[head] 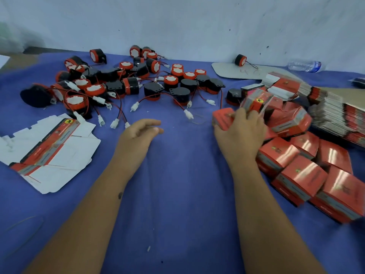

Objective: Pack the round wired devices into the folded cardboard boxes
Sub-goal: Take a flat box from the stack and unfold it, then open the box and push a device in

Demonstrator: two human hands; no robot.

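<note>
A heap of round black-and-red wired devices (126, 84) with white plugs covers the far left and middle of the blue cloth. My right hand (242, 131) grips a red folded cardboard box (223, 118) at the right, next to a blurred box (255, 102) just beyond the fingers. My left hand (140, 133) hovers over the bare cloth near the plugs, fingers loosely curled and holding nothing. Several closed red boxes (302, 175) lie piled to the right of my right wrist.
Unfolded flat box blanks (49, 153) lie at the left. A long stack of flat boxes (335, 111) runs along the right edge. A grey card (227, 70) with one lone device (240, 60) and a plastic bottle (304, 66) sit by the wall.
</note>
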